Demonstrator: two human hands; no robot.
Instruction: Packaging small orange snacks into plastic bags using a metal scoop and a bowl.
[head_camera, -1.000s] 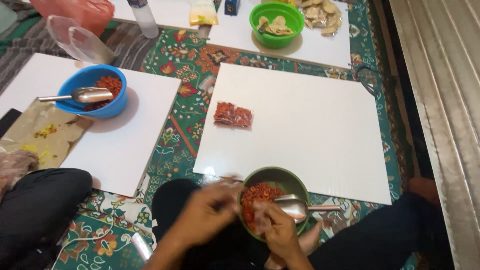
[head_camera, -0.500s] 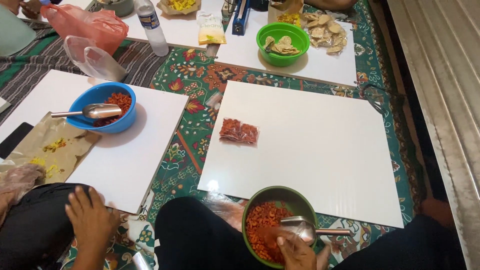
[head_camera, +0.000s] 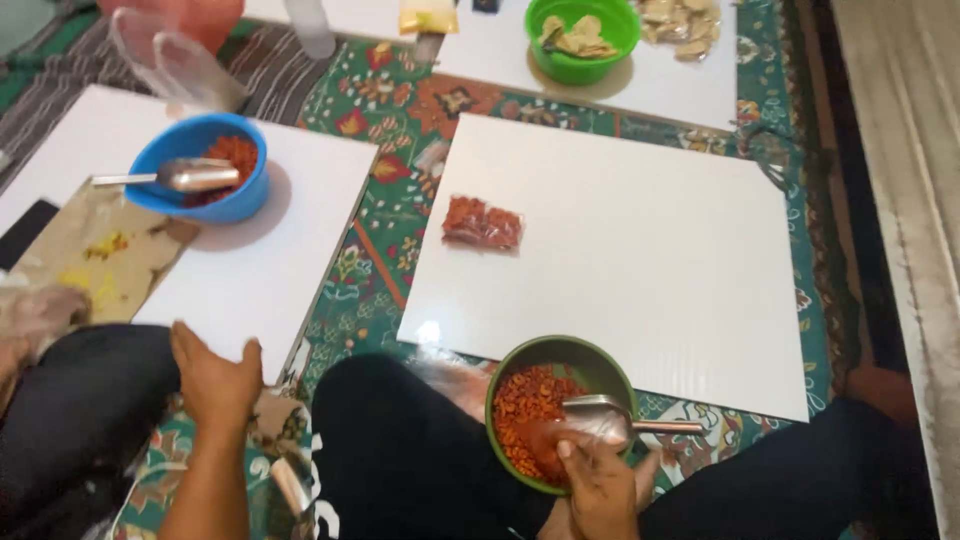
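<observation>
My right hand (head_camera: 598, 482) grips a clear plastic bag (head_camera: 575, 435) with red snack pieces in it, held over the dark green bowl (head_camera: 520, 358) of red snack on my lap. A metal scoop (head_camera: 610, 410) lies in that bowl, its handle pointing right. My left hand (head_camera: 215, 375) rests flat and empty on the floor cloth at the near corner of the left white board (head_camera: 290, 270), fingers apart. A sealed packet of red snack (head_camera: 482, 223) lies on the large white board (head_camera: 640, 240) ahead of me.
A blue bowl (head_camera: 175, 195) with red snack and a metal scoop (head_camera: 185, 176) sits on the left board. A light green bowl (head_camera: 583, 38) of pale chips stands far ahead. Another person's dark-clothed knee (head_camera: 80, 400) is at the left. Patterned green cloth (head_camera: 385, 215) covers the floor.
My left hand has left the bowl and moved out to the floor at the left. My right hand stays at the green bowl with the bag.
</observation>
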